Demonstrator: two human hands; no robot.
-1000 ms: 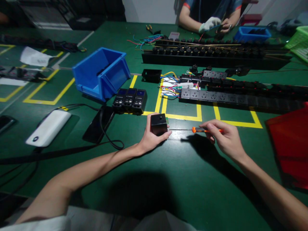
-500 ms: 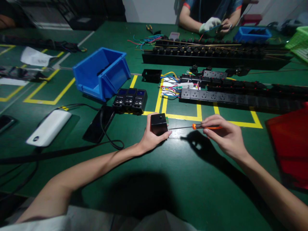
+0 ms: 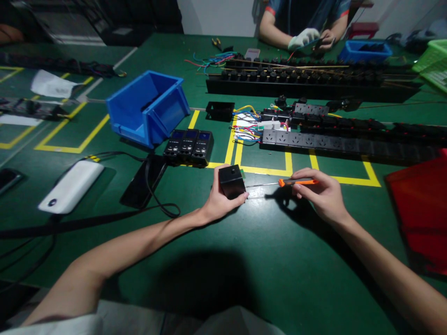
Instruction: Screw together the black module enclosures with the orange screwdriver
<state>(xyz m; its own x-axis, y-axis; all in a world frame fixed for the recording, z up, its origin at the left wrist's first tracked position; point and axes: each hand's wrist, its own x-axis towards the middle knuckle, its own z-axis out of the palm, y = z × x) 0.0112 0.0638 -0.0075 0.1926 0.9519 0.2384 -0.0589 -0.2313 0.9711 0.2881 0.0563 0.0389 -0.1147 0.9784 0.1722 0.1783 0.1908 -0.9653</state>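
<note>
In the head view, my left hand [image 3: 218, 200] is closed around a small black box-shaped module [image 3: 231, 181], its thumb along the near edge. A bit of green board shows at the module's right side. My right hand [image 3: 323, 193] pinches the orange and black handle of a screwdriver [image 3: 284, 182]. The thin shaft points left, its tip at the module's right face; whether it touches a screw is too small to tell. Just behind lie black modules with small screens [image 3: 188, 145], side by side on the green table [image 3: 279, 260].
A blue bin [image 3: 139, 111] stands at the back left. A black phone [image 3: 143, 181], cables and a white power bank [image 3: 71, 186] lie to the left. Socket strips [image 3: 314, 141] with loose wires stretch across the back right. A red object [image 3: 422, 214] sits at right. A co-worker's gloved hand [image 3: 303, 38] works opposite.
My right hand has shifted slightly left and the screwdriver handle has turned a little in its fingers. The black module has tilted slightly in my left hand.
</note>
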